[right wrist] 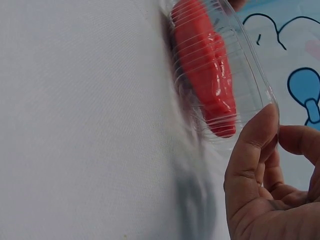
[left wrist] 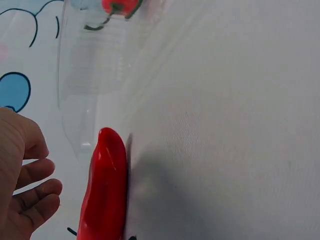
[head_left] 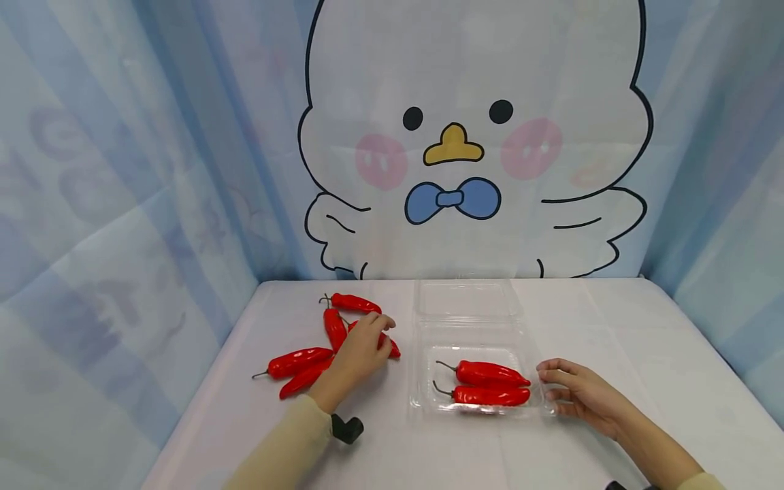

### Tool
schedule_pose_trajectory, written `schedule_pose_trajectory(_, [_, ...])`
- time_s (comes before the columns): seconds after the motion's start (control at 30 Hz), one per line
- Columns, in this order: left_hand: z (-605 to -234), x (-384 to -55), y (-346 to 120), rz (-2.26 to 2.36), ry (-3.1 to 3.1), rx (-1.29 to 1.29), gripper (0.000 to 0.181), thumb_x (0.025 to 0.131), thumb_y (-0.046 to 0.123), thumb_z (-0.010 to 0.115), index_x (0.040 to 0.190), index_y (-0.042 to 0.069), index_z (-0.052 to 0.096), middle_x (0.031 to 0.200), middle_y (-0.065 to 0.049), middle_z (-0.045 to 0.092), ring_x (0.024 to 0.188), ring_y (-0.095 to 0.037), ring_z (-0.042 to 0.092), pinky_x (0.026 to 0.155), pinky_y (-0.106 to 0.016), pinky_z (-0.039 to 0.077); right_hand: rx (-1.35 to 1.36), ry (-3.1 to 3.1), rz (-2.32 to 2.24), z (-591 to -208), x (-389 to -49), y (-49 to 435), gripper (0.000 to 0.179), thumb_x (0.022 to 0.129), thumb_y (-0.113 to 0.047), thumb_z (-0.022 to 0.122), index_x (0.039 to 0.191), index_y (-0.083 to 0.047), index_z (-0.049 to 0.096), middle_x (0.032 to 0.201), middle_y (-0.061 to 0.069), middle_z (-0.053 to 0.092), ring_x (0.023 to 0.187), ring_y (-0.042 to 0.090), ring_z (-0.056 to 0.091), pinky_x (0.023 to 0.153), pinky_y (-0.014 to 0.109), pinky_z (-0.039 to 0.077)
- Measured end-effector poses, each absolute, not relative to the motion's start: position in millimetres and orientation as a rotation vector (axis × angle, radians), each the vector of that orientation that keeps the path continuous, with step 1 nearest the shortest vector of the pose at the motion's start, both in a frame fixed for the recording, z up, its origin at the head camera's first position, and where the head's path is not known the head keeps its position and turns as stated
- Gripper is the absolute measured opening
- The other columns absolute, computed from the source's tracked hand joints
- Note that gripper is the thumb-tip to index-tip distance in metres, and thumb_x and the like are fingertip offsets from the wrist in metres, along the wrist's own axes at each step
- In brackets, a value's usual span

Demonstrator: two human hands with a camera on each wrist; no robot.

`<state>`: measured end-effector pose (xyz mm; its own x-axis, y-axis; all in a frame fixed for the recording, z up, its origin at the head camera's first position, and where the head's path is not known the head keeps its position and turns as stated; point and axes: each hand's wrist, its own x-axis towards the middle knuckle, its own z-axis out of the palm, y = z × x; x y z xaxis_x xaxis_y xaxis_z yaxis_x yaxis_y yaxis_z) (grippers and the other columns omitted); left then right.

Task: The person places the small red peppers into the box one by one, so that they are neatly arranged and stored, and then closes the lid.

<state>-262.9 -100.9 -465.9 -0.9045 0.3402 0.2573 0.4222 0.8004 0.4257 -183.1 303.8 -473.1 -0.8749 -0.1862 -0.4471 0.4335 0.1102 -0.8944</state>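
A clear plastic clamshell box [head_left: 422,381] lies with its lid [head_left: 465,299] folded back toward the far edge. Two red chili peppers [head_left: 490,374] rest side by side in its base. My right hand [head_left: 588,398] holds the box's right rim, thumb [right wrist: 255,145] and forefinger meeting at the edge in the right wrist view. To the left, my left hand [head_left: 364,344] hovers over a chili pepper [left wrist: 107,190], partly covering it in the head view. Its fingers [left wrist: 37,172] are loosely bent, apart from that pepper and holding nothing.
Several more chili peppers lie loosely grouped on the white table, among them one at the back [head_left: 355,303] and one at the left [head_left: 300,362]. A curtain [head_left: 453,238] with a cartoon bird hangs behind the table, and curtains line both sides.
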Motion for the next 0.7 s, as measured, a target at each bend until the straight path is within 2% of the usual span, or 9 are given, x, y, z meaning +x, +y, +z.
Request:
schedule_pose_trajectory(0.2, [-467,-273,-117,-0.548,-2.897,-0.614,0.037,0.087,0.01,0.078,0.122,0.014,0.066,0.123,-0.006,0.065,0.114,-0.023,0.061,0.099,-0.038,0.057,0.245,1.952,-1.81,-473,-183,303,0.047,0.106,-0.033,0.059,0.136,0.0,0.045,0.111,0.003,0.057,0.085,0.016,0.062,0.076,0.026,0.061])
schedule_pose_trajectory(0.43, [-467,-282,-132,-0.312,-2.975,-0.619,0.053,0.08,0.009,0.086,0.128,0.014,0.066,0.127,-0.007,0.063,0.119,-0.025,0.06,0.099,-0.041,0.058,0.254,1.959,-1.809,-473,-183,301,0.046,0.106,-0.032,0.058,0.136,0.001,0.045,0.112,0.004,0.057,0.084,0.016,0.062,0.075,0.026,0.061])
schedule_pose_trajectory(0.7, [-461,-291,-143,-0.167,-2.993,-0.67,0.057,0.079,0.008,0.087,0.131,0.013,0.064,0.129,-0.01,0.061,0.124,-0.028,0.053,0.101,-0.045,0.055,0.252,1.954,-1.812,-473,-184,300,0.045,0.106,-0.031,0.058,0.135,0.001,0.045,0.11,0.004,0.058,0.083,0.016,0.062,0.074,0.026,0.061])
